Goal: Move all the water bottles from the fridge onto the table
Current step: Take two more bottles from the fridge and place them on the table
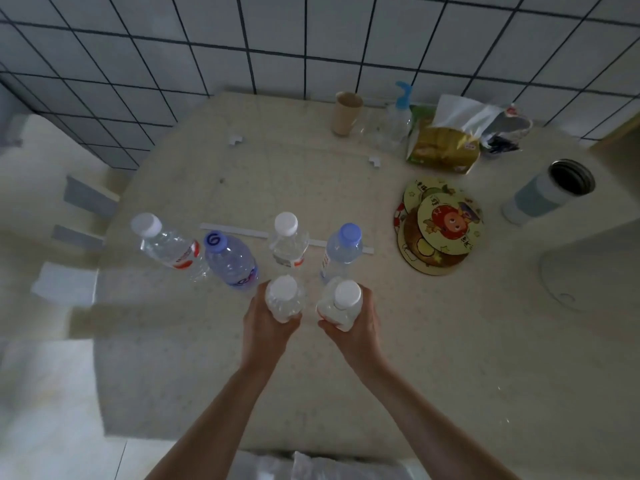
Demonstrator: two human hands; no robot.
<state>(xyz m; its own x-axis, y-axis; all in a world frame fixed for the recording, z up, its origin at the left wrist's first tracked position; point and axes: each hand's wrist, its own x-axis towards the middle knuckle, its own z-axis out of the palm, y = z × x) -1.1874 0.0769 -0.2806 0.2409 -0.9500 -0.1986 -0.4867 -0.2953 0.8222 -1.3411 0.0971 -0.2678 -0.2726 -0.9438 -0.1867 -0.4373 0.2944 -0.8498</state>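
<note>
Several clear water bottles stand on the beige table [433, 341]: a white-capped one [162, 244] at the left, a blue-capped one [228, 259] beside it, a white-capped one [287, 242] in the middle and a blue-capped one [341, 251] to its right. In front of them, my left hand [266, 323] grips a white-capped bottle [284, 297] upright. My right hand [356, 323] grips another white-capped bottle [341, 303]. Whether the two held bottles touch the table is hidden by my hands. The fridge is out of view.
Round cartoon coasters [440, 226] lie right of the bottles. A thermos [550, 190] stands at the far right. At the back by the tiled wall are a paper cup [346, 112], a blue-topped dispenser bottle [401, 109] and a snack bag [445, 147]. White chairs [69, 282] sit at the left.
</note>
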